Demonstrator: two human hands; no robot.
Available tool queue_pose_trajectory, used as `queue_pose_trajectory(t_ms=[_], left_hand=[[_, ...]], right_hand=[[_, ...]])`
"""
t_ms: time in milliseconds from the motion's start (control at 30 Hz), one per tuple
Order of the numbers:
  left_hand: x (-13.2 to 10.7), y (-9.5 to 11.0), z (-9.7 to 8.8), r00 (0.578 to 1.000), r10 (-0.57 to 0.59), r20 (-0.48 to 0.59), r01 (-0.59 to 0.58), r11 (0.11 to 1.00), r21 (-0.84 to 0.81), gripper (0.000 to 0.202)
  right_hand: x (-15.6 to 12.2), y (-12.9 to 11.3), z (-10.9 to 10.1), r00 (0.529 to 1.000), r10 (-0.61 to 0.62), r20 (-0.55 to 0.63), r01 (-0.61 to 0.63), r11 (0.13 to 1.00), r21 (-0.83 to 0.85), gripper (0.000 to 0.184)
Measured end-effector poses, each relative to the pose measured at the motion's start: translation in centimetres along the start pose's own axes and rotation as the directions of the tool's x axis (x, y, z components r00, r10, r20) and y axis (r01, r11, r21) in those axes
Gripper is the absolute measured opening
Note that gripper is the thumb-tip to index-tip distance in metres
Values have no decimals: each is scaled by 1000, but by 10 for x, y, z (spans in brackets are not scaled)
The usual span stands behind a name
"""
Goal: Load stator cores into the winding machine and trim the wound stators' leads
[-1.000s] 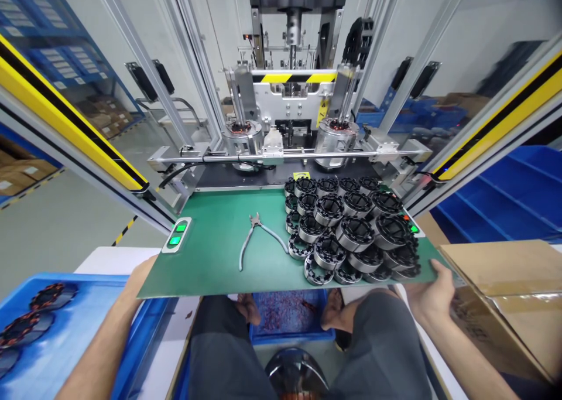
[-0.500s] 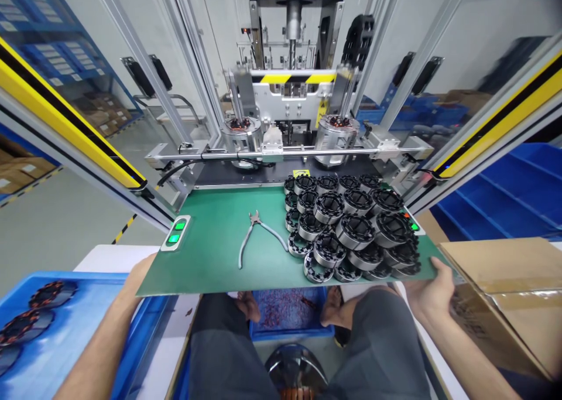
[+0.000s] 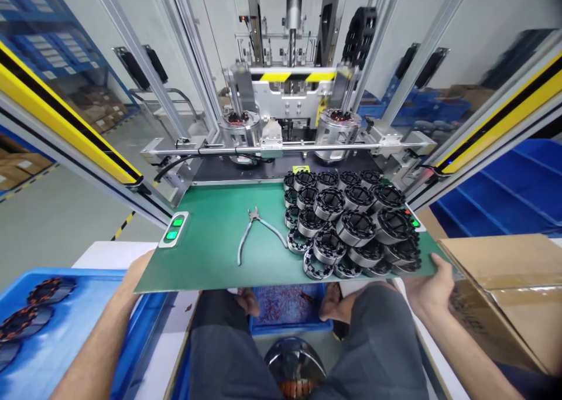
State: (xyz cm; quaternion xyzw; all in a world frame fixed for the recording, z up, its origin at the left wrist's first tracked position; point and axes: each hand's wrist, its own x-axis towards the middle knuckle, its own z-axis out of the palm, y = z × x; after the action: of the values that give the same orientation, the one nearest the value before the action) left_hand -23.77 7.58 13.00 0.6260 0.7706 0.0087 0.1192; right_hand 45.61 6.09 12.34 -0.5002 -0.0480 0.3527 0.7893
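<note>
My left hand (image 3: pixel 139 272) is at the left side edge of the green work table (image 3: pixel 211 212). Its fingers are hidden beyond that edge. At the opposite front corner is my right hand (image 3: pixel 432 283), thumb pointing up against the edge, other fingers out of sight under the board. Open cutting pliers (image 3: pixel 253 215) with grey handles lie mid-table, apart from both hands. To their right, several black-and-metal stator cores (image 3: pixel 356 227) stand stacked in rows. Behind the table, two metal cylindrical fixtures (image 3: pixel 240 133) hold parts with copper windings on top.
Green-lit switch panels (image 3: pixel 174 230) sit on the table's sides. A blue tray (image 3: pixel 88 324) with wound stators stands at left, a cardboard box (image 3: pixel 504 265) at right. A metal rail (image 3: pixel 298 149) crosses before the fixtures. A blue bin (image 3: pixel 290 309) holds scraps between the feet.
The view has shifted slightly, so the table and machine appear a little higher. Both hands keep their places at the table edges; pliers and stator cores have not moved.
</note>
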Motion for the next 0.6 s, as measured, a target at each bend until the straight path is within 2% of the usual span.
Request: queue_pose_trajectory(t_ms=[133,333,600], left_hand=[[-1,2,-2,1000,0,3,0,1000,20,78],[3,-2,-4,1000,13,6,-13,999,31,69],[0,-2,-3,1000,24,-7,-24,1000,9,73]], right_hand=[[-1,0,0,1000,10,3,-10,1000,-8,25],[-2,0,1,1000,-7,3,7,1000,1,25],[6,-1,-4,999,25,22,-26,999,29,29]])
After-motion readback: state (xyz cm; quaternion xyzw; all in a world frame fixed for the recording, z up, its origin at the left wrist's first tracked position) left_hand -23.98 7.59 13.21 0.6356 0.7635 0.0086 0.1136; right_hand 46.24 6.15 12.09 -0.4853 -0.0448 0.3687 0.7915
